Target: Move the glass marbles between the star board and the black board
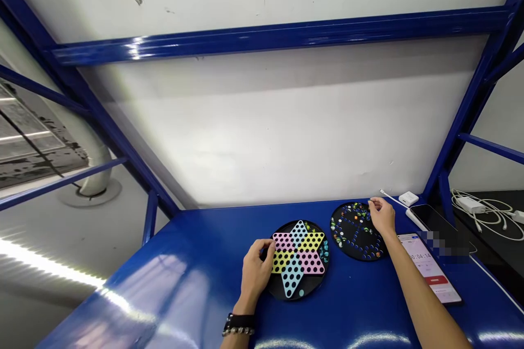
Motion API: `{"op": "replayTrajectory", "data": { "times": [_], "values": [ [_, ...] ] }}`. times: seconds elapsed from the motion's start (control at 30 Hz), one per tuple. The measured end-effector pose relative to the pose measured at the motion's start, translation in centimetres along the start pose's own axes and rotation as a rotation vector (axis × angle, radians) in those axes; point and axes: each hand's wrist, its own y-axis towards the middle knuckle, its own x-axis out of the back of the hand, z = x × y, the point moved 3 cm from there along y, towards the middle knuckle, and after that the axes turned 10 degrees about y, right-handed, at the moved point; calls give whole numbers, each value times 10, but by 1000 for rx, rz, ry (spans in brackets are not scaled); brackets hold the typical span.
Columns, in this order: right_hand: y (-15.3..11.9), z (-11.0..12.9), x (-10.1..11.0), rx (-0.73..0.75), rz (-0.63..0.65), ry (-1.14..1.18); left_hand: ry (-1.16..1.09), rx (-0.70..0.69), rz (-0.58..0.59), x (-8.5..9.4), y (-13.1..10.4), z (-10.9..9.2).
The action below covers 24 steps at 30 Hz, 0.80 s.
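A round black Chinese checkers board (295, 290) with a star of pink, yellow and light blue points lies on the blue table. My left hand (257, 267) is at its left edge, thumb and fingertips curled together; whatever they pinch is hidden. Teal marbles (324, 251) sit along the board's right rim. To the right lies a round black tray (352, 229) bearing scattered marbles in several colours. Over its upper right edge my right hand (382, 215) reaches with fingers bent down and drawn together. What those fingertips hold, if anything, is too small to tell.
A phone (436, 278) showing a timer lies beside my right forearm, with another dark phone (438, 223) behind it. A white charger (408, 199) and cables (489, 215) are at the right. Blue frame bars (282, 38) cross before the white wall.
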Motion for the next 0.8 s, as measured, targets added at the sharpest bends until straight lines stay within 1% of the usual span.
{"op": "replayTrajectory", "data": {
  "times": [0.07,0.1,0.17,0.23,0.33,0.47,0.53,0.67,0.8],
  "values": [
    [4,3,0,-61,14,224,-3,-2,-6,0,0,0],
    [6,4,-1,-70,37,263,-4,-4,-8,0,0,0],
    [10,8,-3,-61,99,222,-7,-5,-7,0,-1,-1],
    [14,10,-9,-48,161,82,-10,-3,-7,0,-1,-1],
    [15,9,-23,-27,218,-167,-8,-3,-7,0,-1,-2],
    [11,8,-46,40,315,-508,4,-6,-9,0,-1,0],
    [10,7,-53,66,361,-666,9,-9,-12,1,-1,0],
    [11,7,-59,114,428,-904,11,-14,-10,1,-1,-1],
    [11,10,-62,171,496,-1030,5,-12,-3,0,-1,0]
  ]
}}
